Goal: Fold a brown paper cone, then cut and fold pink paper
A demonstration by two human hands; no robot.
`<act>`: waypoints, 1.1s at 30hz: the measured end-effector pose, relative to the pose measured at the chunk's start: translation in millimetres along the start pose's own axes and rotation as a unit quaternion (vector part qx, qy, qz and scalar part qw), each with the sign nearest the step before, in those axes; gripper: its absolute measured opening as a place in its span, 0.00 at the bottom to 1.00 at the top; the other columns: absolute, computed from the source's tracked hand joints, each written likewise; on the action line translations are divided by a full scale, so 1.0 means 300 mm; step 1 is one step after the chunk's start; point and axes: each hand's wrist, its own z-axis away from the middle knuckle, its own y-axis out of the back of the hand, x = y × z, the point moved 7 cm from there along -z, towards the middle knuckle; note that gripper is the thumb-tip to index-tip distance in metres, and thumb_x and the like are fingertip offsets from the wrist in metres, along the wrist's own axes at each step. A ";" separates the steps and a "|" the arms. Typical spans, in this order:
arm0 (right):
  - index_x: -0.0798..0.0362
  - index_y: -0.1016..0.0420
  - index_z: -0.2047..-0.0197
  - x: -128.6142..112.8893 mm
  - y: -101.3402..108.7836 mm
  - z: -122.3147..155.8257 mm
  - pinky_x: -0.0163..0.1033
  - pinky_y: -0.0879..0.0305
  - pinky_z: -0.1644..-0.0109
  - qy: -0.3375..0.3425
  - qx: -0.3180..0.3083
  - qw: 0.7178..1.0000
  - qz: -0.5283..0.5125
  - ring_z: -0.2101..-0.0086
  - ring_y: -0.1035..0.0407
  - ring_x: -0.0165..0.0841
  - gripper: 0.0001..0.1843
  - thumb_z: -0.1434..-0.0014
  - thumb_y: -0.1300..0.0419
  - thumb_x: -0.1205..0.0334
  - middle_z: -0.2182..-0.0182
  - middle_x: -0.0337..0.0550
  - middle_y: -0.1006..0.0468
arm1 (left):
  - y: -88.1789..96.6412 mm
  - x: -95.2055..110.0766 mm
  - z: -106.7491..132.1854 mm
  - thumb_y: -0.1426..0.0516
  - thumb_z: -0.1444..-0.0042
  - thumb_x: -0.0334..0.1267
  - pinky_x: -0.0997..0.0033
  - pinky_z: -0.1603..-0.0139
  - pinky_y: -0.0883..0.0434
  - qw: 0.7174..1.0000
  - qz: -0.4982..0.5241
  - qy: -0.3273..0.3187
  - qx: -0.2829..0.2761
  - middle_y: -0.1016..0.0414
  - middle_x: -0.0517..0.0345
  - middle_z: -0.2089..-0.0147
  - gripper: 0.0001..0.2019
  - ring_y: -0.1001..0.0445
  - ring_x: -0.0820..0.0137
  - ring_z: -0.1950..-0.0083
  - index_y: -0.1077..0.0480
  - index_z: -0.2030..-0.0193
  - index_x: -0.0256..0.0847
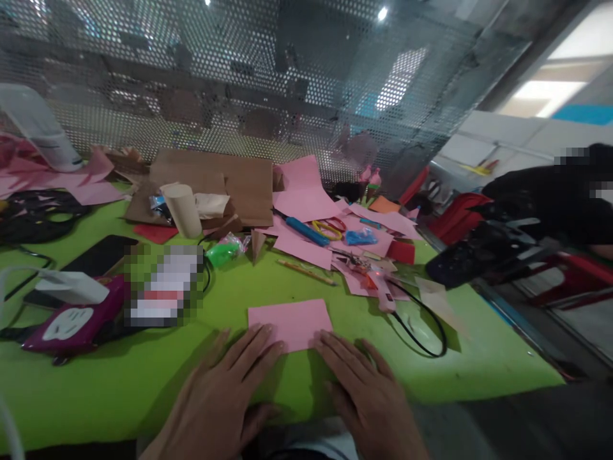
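A folded pink paper rectangle (290, 321) lies flat on the green table cover (143, 377) just ahead of me. My left hand (225, 396) lies flat with fingers stretched out, its fingertips pressing the paper's near left edge. My right hand (366, 390) is also flat and open, fingertips on the paper's near right corner. Neither hand holds anything.
Pink paper scraps (311, 198), brown cardboard (225, 182), a paper roll (184, 209), a blue cutter (306, 231), scissors (330, 228), a pencil (306, 272) and a black cable (421, 326) lie beyond. A phone (96, 259) and a purple device (71, 322) sit left. A perforated screen (239, 76) stands behind; a person in black (550, 204) is at right.
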 end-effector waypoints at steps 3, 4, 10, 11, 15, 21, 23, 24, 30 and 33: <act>0.45 0.49 0.30 0.021 0.000 0.022 0.51 0.45 0.37 -0.008 0.001 1.000 0.007 0.40 0.37 0.37 0.32 0.35 0.48 0.64 0.36 0.43 0.35 | 0.016 -0.023 0.034 0.47 0.40 0.48 0.54 0.38 0.40 0.999 -0.035 -0.016 0.016 0.46 0.59 0.29 0.32 0.39 0.62 0.33 0.48 0.30 0.44; 0.45 0.48 0.30 0.024 -0.002 0.026 0.51 0.45 0.37 -0.009 0.001 1.000 0.010 0.40 0.37 0.37 0.32 0.35 0.47 0.64 0.37 0.43 0.34 | 0.023 -0.037 0.051 0.48 0.41 0.48 0.55 0.38 0.41 0.999 -0.044 -0.017 0.024 0.45 0.58 0.29 0.32 0.39 0.62 0.33 0.47 0.30 0.43; 0.47 0.35 0.37 0.028 0.028 -0.004 0.50 0.38 0.42 -0.013 0.056 0.998 0.013 0.46 0.30 0.40 0.25 0.38 0.45 0.62 0.43 0.46 0.26 | 0.043 -0.127 0.147 0.47 0.41 0.53 0.57 0.36 0.44 0.997 -0.069 0.030 0.022 0.44 0.56 0.30 0.35 0.40 0.60 0.32 0.47 0.30 0.41; 0.48 0.34 0.38 0.020 0.038 -0.020 0.50 0.37 0.44 -0.015 0.067 0.998 0.011 0.47 0.29 0.40 0.24 0.38 0.44 0.61 0.44 0.47 0.25 | 0.041 -0.127 0.148 0.47 0.41 0.52 0.56 0.36 0.43 0.997 -0.063 0.027 0.020 0.44 0.56 0.29 0.35 0.41 0.59 0.32 0.48 0.30 0.41; 0.50 0.39 0.34 -0.073 0.036 -0.100 0.51 0.37 0.42 0.032 0.057 0.998 -0.009 0.43 0.34 0.42 0.29 0.39 0.44 0.63 0.39 0.48 0.30 | 0.030 -0.102 0.116 0.46 0.42 0.52 0.53 0.35 0.44 0.999 -0.034 0.020 0.023 0.45 0.55 0.29 0.36 0.43 0.57 0.31 0.49 0.30 0.40; 0.49 0.48 0.30 -0.160 -0.024 -0.142 0.49 0.39 0.37 0.112 -0.018 0.993 -0.041 0.37 0.41 0.38 0.34 0.38 0.46 0.66 0.35 0.43 0.37 | 0.051 -0.109 0.128 0.47 0.40 0.50 0.56 0.35 0.44 0.998 -0.024 0.024 0.047 0.40 0.56 0.31 0.33 0.40 0.60 0.33 0.45 0.31 0.40; 0.47 0.47 0.30 -0.147 -0.019 -0.141 0.48 0.37 0.38 0.101 -0.018 0.993 -0.050 0.38 0.39 0.37 0.34 0.38 0.46 0.68 0.36 0.42 0.36 | 0.067 -0.124 0.157 0.47 0.40 0.49 0.60 0.36 0.42 0.997 -0.030 0.022 0.065 0.35 0.57 0.34 0.30 0.36 0.62 0.35 0.42 0.33 0.40; 0.46 0.47 0.31 -0.142 -0.014 -0.140 0.48 0.37 0.38 0.094 -0.017 0.994 -0.054 0.39 0.38 0.36 0.34 0.39 0.46 0.69 0.37 0.42 0.34 | 0.072 -0.132 0.171 0.47 0.39 0.49 0.62 0.37 0.41 0.997 -0.034 0.022 0.071 0.33 0.57 0.35 0.29 0.35 0.63 0.36 0.40 0.33 0.41; 0.48 0.40 0.33 -0.149 0.006 -0.137 0.47 0.37 0.37 0.076 -0.016 0.995 -0.067 0.39 0.37 0.37 0.33 0.42 0.45 0.71 0.38 0.43 0.32 | 0.108 -0.138 0.151 0.45 0.41 0.43 0.60 0.45 0.34 0.991 -0.011 0.017 0.134 0.24 0.55 0.45 0.20 0.27 0.62 0.46 0.32 0.43 0.40; 0.49 0.37 0.36 -0.156 0.004 -0.136 0.47 0.40 0.36 0.075 -0.022 0.995 -0.066 0.39 0.38 0.36 0.32 0.44 0.46 0.73 0.38 0.43 0.32 | 0.142 -0.141 0.058 0.47 0.40 0.37 0.57 0.49 0.32 0.987 0.063 0.066 0.135 0.23 0.51 0.50 0.13 0.25 0.60 0.51 0.30 0.49 0.40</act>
